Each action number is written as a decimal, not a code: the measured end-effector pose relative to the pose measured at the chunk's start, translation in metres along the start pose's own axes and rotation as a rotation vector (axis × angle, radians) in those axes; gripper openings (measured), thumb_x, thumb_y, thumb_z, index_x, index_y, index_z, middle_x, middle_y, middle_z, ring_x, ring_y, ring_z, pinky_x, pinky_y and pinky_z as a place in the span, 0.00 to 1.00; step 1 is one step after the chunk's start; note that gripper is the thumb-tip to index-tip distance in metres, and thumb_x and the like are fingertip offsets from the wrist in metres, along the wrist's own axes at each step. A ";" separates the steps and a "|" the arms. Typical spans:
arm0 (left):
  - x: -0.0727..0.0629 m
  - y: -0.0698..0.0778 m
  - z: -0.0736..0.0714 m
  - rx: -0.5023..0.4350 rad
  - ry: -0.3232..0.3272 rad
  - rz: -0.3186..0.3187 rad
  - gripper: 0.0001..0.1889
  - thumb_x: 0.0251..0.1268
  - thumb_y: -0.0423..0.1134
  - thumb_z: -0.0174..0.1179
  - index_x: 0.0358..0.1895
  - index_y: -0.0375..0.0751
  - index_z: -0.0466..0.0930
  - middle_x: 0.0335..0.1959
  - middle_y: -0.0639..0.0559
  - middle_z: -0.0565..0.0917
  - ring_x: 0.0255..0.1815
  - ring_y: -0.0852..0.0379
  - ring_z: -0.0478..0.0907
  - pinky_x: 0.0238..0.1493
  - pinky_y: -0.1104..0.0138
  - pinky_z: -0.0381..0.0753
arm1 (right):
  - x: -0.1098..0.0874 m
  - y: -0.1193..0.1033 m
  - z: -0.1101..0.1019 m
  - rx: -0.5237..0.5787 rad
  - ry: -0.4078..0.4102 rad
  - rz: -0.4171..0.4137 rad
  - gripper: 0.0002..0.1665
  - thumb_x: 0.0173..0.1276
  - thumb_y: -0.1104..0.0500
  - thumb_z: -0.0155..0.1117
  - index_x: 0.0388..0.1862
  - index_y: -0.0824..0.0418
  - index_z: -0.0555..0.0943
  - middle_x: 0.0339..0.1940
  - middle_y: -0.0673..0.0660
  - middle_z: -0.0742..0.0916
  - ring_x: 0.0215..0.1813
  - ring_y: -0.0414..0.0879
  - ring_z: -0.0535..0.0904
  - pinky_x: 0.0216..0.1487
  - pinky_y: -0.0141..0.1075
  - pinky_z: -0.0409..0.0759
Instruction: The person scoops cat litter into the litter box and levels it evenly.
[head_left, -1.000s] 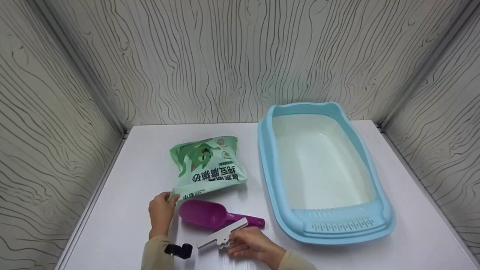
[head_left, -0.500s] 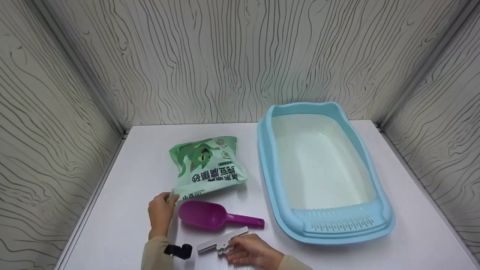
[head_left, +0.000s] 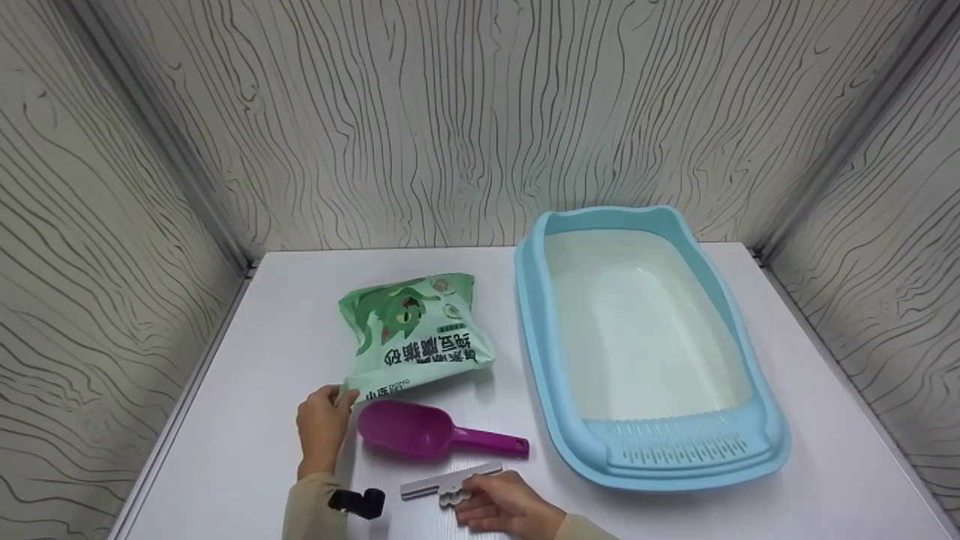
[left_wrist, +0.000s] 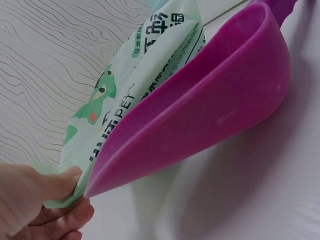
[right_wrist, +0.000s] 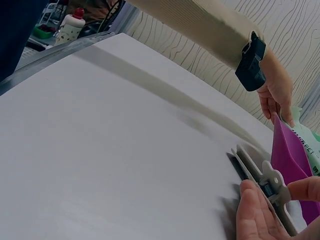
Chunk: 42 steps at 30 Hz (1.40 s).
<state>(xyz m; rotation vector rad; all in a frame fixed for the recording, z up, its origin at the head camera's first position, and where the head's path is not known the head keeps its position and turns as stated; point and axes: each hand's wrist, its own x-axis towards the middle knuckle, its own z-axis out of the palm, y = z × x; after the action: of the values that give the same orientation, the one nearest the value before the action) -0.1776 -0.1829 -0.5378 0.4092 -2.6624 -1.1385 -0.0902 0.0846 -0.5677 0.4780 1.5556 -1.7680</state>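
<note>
A green bag of tofu cat litter (head_left: 420,322) lies on the white table, its printing upside down. My left hand (head_left: 322,431) pinches the near left corner of that bag between thumb and fingers, as the left wrist view also shows. Beside this corner rests a magenta scoop (head_left: 405,429), its handle toward the right. Just in front of the scoop, my right hand (head_left: 510,504) grips a pale bag clip (head_left: 429,484) by its scalloped handle. In the right wrist view the clip (right_wrist: 250,167) sits between thumb and fingers, with its long jaws slightly apart.
A light blue litter box (head_left: 551,390) with a slotted front ledge stands on the right of the table. Wood-patterned walls (head_left: 420,120) enclose the back and sides. A bottle with a red top (right_wrist: 72,25) appears beyond the table edge in the right wrist view.
The right hand has drawn the clip toward the near edge, away from the scoop's handle, and turned it flatter. My left hand keeps its place on the bag corner.
</note>
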 end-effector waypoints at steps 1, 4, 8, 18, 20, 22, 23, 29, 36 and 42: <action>0.000 0.000 0.000 0.000 0.001 -0.002 0.16 0.62 0.37 0.65 0.43 0.23 0.82 0.28 0.35 0.87 0.25 0.51 0.83 0.26 0.66 0.75 | 0.000 0.000 0.000 -0.003 0.004 -0.004 0.13 0.63 0.56 0.64 0.39 0.66 0.84 0.27 0.55 0.90 0.30 0.42 0.88 0.31 0.29 0.84; 0.000 0.000 0.002 0.004 0.013 -0.002 0.16 0.61 0.37 0.65 0.42 0.23 0.82 0.29 0.34 0.87 0.26 0.50 0.83 0.26 0.65 0.76 | 0.001 0.001 0.001 -0.018 0.014 -0.025 0.14 0.64 0.57 0.65 0.41 0.67 0.84 0.27 0.55 0.90 0.31 0.42 0.88 0.33 0.31 0.86; 0.001 0.000 0.005 0.009 0.041 0.010 0.15 0.60 0.36 0.66 0.41 0.23 0.83 0.32 0.33 0.87 0.30 0.45 0.84 0.32 0.59 0.80 | 0.002 0.002 0.000 -0.040 0.038 -0.051 0.14 0.64 0.57 0.67 0.41 0.68 0.85 0.28 0.56 0.91 0.31 0.43 0.89 0.35 0.33 0.87; 0.006 0.002 0.006 0.009 0.047 0.032 0.13 0.58 0.34 0.66 0.36 0.23 0.83 0.24 0.36 0.83 0.23 0.50 0.73 0.25 0.62 0.70 | 0.002 0.002 -0.003 -0.074 0.059 -0.048 0.16 0.63 0.55 0.69 0.37 0.69 0.85 0.25 0.55 0.90 0.30 0.43 0.89 0.36 0.34 0.87; 0.008 0.002 0.006 0.016 0.043 0.032 0.12 0.57 0.34 0.67 0.35 0.23 0.83 0.20 0.39 0.80 0.21 0.54 0.66 0.24 0.66 0.62 | 0.002 0.003 -0.003 -0.080 0.059 -0.055 0.16 0.63 0.55 0.69 0.37 0.69 0.85 0.25 0.55 0.90 0.30 0.43 0.89 0.36 0.34 0.87; 0.009 0.003 0.006 0.022 0.048 0.034 0.12 0.57 0.34 0.67 0.35 0.23 0.83 0.20 0.39 0.80 0.21 0.55 0.65 0.23 0.67 0.61 | 0.003 0.003 -0.003 -0.085 0.060 -0.062 0.17 0.63 0.54 0.69 0.37 0.70 0.85 0.26 0.56 0.90 0.30 0.43 0.89 0.36 0.35 0.87; 0.009 0.004 0.006 0.030 0.050 0.035 0.13 0.57 0.34 0.67 0.36 0.23 0.83 0.20 0.39 0.80 0.21 0.55 0.65 0.24 0.67 0.61 | 0.003 0.003 -0.003 -0.086 0.061 -0.067 0.17 0.63 0.54 0.69 0.37 0.70 0.85 0.26 0.57 0.90 0.31 0.44 0.89 0.36 0.35 0.87; 0.011 0.011 0.005 0.077 0.067 0.051 0.12 0.56 0.34 0.67 0.35 0.23 0.83 0.17 0.43 0.77 0.21 0.55 0.63 0.24 0.67 0.60 | 0.002 0.002 -0.004 -0.106 0.054 -0.083 0.18 0.64 0.54 0.68 0.38 0.70 0.84 0.27 0.59 0.91 0.30 0.46 0.89 0.35 0.36 0.87; 0.014 0.013 0.010 0.084 0.082 0.067 0.12 0.54 0.32 0.68 0.35 0.23 0.83 0.20 0.38 0.82 0.21 0.54 0.68 0.25 0.63 0.67 | -0.002 -0.011 -0.001 -0.168 0.061 -0.093 0.15 0.63 0.55 0.67 0.34 0.68 0.85 0.18 0.51 0.87 0.20 0.38 0.85 0.26 0.30 0.84; 0.019 0.018 0.015 0.072 0.081 0.093 0.11 0.54 0.33 0.68 0.35 0.24 0.84 0.21 0.37 0.83 0.21 0.52 0.71 0.25 0.60 0.71 | -0.001 -0.039 0.002 -0.193 0.073 -0.192 0.16 0.65 0.55 0.65 0.33 0.69 0.84 0.18 0.49 0.87 0.20 0.35 0.83 0.25 0.27 0.83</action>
<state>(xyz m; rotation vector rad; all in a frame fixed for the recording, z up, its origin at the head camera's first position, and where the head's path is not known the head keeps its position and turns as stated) -0.2034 -0.1677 -0.5334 0.3326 -2.6280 -0.9812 -0.1168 0.0834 -0.5395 0.3100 1.8552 -1.7340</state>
